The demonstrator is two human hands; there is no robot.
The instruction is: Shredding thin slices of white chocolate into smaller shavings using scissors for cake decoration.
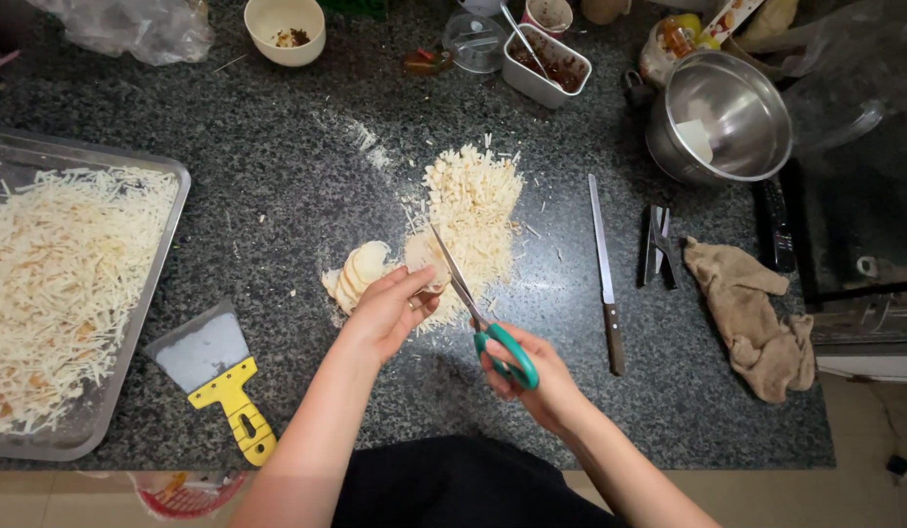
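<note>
The right hand [531,376] grips green scissors [473,298], blades pointing up and left toward the pale slice [424,256] pinched in the left hand [390,308]. The slice sits just ahead of the blades, above the desk [277,176], between a stack [357,272] and the shreds [473,210]

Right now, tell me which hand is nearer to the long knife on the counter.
Right. The right hand, holding the scissors, is just left of the knife handle; the left hand is farther left, by the slices.
</note>
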